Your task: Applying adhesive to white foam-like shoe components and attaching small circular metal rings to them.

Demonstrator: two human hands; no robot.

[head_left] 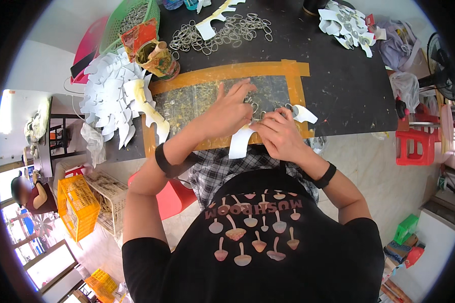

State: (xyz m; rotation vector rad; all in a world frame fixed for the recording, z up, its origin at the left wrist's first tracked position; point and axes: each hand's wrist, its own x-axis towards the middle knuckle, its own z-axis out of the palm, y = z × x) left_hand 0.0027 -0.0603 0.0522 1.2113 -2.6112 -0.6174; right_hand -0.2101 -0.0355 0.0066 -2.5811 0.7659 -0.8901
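Where two hands (231, 108) (278, 132) work, two white flaps (240, 143) stick out.

We count 1 green basket (110, 35), 1 pink basin (91, 41), 1 tin can (160, 61), 2 black wristbands (326, 176), at least 2 yellow crates (77, 208). Metal rings (222, 35): dozens. White cut strips (103, 93): many, overlapped, we can't total.
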